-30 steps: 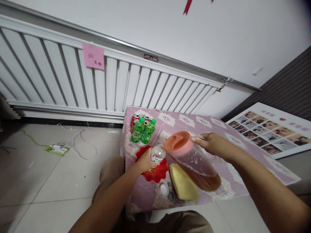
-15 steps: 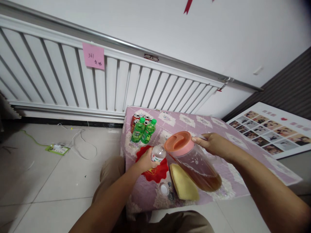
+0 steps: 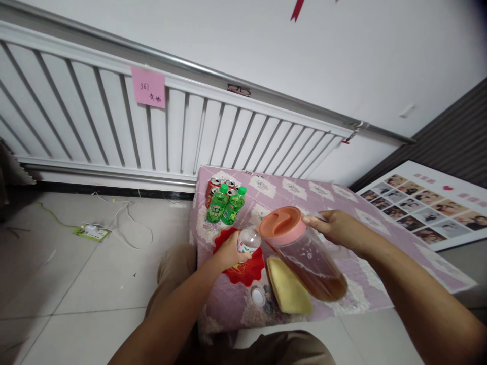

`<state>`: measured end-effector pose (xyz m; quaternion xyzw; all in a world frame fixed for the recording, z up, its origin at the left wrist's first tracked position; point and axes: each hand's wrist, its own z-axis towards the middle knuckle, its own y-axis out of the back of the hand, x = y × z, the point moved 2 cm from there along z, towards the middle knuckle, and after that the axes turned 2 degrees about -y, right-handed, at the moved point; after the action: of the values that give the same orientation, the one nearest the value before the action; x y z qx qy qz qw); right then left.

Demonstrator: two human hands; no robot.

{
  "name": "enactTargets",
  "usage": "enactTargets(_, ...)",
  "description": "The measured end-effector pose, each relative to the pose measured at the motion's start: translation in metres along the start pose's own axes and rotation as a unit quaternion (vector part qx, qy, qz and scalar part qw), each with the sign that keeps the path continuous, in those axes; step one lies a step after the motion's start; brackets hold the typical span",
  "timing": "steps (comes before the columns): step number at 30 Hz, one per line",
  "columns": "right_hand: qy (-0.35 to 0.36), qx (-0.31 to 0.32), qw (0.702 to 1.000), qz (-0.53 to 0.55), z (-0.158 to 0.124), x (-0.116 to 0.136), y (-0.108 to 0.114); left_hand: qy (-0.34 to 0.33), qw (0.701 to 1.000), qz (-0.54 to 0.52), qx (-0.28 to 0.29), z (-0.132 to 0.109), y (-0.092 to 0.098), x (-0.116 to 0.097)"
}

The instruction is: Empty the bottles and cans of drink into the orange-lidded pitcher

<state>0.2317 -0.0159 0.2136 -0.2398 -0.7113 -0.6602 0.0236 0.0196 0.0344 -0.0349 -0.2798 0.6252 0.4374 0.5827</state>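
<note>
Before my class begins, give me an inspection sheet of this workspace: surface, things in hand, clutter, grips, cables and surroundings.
Surface: purple patterned tablecloth.
Things in hand: pitcher, tilted, brown liquid inside, orange lid beside a clear bottle; whether they touch is unclear.
Clutter: red mat, folded yellow cloth, small white disc, two green bottles, several cans.
Grips: left grip closed around the clear bottle; right grip holding the pitcher.
Cables: white cord and green power strip on the floor.
Surroundings: white radiator with pink note; photo board at right.
</note>
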Motion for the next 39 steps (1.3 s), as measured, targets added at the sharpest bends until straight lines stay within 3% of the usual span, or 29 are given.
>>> enactTargets(9,-0.019,0.006,0.998,0.066,-0.007,-0.018,-0.008,-0.008,1.0,0.004,-0.003,-0.001,0.001,-0.002)
enactTargets(18,-0.028,-0.005,0.989,0.145,-0.024,-0.011,-0.015,-0.01,1.0,-0.001,0.001,0.0,-0.001,0.002)
enactTargets(24,-0.03,-0.055,0.981,0.186,-0.028,-0.036,-0.022,-0.011,1.0,-0.001,-0.008,0.0,-0.002,0.001)
enactTargets(30,-0.034,-0.146,0.929,0.337,-0.041,-0.063,-0.026,-0.006,1.0,0.013,-0.01,-0.004,-0.001,-0.011)
enactTargets(35,-0.019,-0.21,0.871,0.444,-0.062,-0.063,-0.038,-0.002,1.0,0.001,-0.012,-0.008,-0.003,-0.016)
enactTargets(39,-0.025,-0.255,0.827,0.5,-0.077,-0.062,-0.054,-0.001,1.0,-0.021,-0.021,-0.009,-0.008,-0.008)
